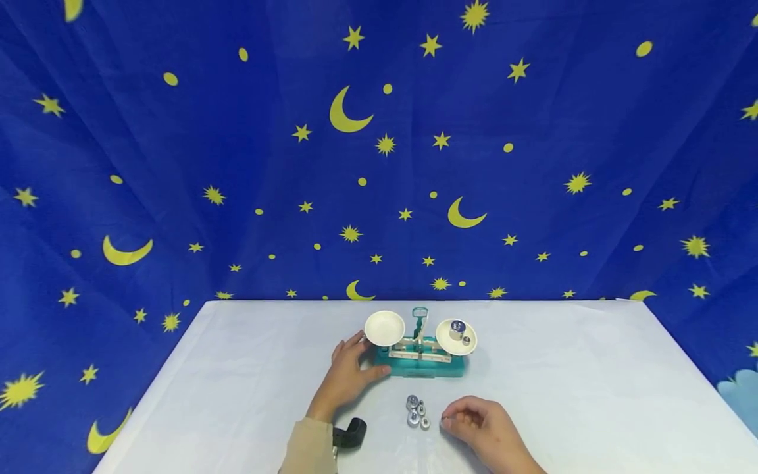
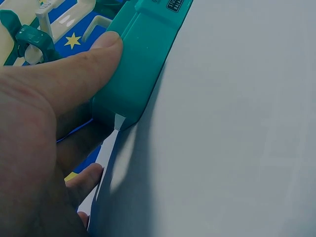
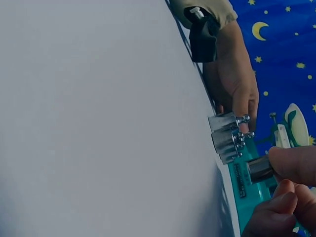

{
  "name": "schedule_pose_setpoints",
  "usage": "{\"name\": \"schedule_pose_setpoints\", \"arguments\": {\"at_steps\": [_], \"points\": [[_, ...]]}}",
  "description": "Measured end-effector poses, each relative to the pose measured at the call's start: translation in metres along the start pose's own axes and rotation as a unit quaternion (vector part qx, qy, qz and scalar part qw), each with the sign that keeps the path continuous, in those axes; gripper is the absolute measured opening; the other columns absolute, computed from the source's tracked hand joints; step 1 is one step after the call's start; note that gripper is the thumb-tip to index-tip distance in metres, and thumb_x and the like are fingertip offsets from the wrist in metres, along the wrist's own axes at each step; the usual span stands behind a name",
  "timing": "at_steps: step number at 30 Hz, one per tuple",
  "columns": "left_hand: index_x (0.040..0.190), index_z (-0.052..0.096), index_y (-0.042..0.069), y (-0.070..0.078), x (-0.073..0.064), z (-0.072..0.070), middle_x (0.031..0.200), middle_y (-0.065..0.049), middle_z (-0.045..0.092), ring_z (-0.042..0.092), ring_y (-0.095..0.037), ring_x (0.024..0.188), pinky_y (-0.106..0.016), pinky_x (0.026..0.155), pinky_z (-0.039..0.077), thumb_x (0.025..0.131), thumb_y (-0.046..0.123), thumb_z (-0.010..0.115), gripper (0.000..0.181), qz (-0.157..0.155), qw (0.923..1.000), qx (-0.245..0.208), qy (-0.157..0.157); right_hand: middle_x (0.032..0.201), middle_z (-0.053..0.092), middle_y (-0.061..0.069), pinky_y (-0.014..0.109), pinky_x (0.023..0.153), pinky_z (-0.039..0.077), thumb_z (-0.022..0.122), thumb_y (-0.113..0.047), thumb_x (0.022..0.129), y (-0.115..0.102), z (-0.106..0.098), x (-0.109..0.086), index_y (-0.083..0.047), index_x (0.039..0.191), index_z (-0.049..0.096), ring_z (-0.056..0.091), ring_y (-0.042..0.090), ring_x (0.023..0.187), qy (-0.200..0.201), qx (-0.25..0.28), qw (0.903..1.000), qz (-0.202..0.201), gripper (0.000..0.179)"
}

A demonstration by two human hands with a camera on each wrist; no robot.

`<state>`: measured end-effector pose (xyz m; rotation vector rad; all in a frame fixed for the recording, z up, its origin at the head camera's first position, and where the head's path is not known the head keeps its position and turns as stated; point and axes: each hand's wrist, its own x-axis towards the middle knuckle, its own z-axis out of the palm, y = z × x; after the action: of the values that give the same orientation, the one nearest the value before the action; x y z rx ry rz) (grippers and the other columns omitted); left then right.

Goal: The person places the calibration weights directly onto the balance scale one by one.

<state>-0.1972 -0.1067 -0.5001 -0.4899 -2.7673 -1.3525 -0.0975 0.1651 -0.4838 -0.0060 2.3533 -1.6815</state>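
A small balance scale (image 1: 422, 367) with a teal base stands toward the back of the table. Its left pan (image 1: 385, 328) is bare; on the right pan (image 1: 445, 343) sit a large metal weight (image 1: 458, 332) and a small one (image 1: 466, 341). My left hand (image 1: 346, 378) holds the left end of the base, the thumb (image 2: 101, 54) on top and the other fingers partly hidden behind it. Between thumb and fingers my right hand (image 1: 488, 431) pinches a cylindrical metal weight (image 3: 259, 169), just above the table. Several silver weights (image 1: 413, 419) stand grouped to its left.
A white cover lies over the table (image 1: 249, 388). Behind it hangs a blue cloth (image 1: 414, 178) with yellow moons and stars. A black strap-like device (image 1: 351, 434) is at my left wrist, beside the beige sleeve (image 1: 309, 447).
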Motion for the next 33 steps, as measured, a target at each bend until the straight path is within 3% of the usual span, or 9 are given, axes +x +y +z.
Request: {"name": "schedule_pose_setpoints", "arguments": {"at_steps": [7, 19, 26, 33], "points": [[0.134, 0.059, -0.005, 0.002, -0.002, 0.001, 0.143, -0.025, 0.053, 0.036, -0.043, 0.143, -0.067, 0.119, 0.009, 0.083, 0.033, 0.081, 0.067, 0.015, 0.9999, 0.0, -0.003, 0.076, 0.06, 0.001, 0.023, 0.06, 0.048, 0.078, -0.017, 0.085, -0.002, -0.002, -0.003, -0.004, 0.099, 0.073, 0.054, 0.014, 0.069, 0.02, -0.012, 0.9997, 0.012, 0.019], [0.136, 0.058, -0.004, 0.001, 0.0, 0.002, 0.145, -0.025, 0.052, 0.035, -0.043, 0.143, -0.067, 0.119, 0.008, 0.083, 0.034, 0.082, 0.07, 0.015, 0.9999, -0.002, 0.002, 0.077, 0.06, 0.003, 0.023, 0.059, 0.05, 0.079, -0.014, 0.084, -0.009, -0.008, -0.003, -0.005, 0.098, 0.072, 0.055, 0.013, 0.068, 0.034, -0.01, 0.9993, -0.011, 0.018], [0.136, 0.058, -0.004, 0.001, -0.001, 0.001, 0.144, -0.025, 0.052, 0.035, -0.043, 0.143, -0.067, 0.119, 0.008, 0.083, 0.034, 0.081, 0.07, 0.013, 0.9999, 0.001, 0.002, 0.085, 0.069, 0.004, 0.024, 0.062, 0.052, 0.076, -0.014, 0.087, -0.012, -0.012, -0.003, -0.004, 0.097, 0.072, 0.059, 0.011, 0.073, 0.034, -0.007, 0.9988, -0.034, 0.015], [0.137, 0.058, -0.003, -0.001, -0.001, 0.0, 0.146, -0.023, 0.052, 0.035, -0.041, 0.144, -0.065, 0.12, 0.009, 0.083, 0.035, 0.081, 0.069, 0.007, 1.0, 0.006, 0.004, 0.077, 0.062, 0.002, 0.023, 0.06, 0.05, 0.078, -0.015, 0.085, -0.017, -0.012, -0.001, -0.006, 0.094, 0.073, 0.056, 0.011, 0.069, 0.056, -0.01, 0.9973, -0.047, 0.014]]}}
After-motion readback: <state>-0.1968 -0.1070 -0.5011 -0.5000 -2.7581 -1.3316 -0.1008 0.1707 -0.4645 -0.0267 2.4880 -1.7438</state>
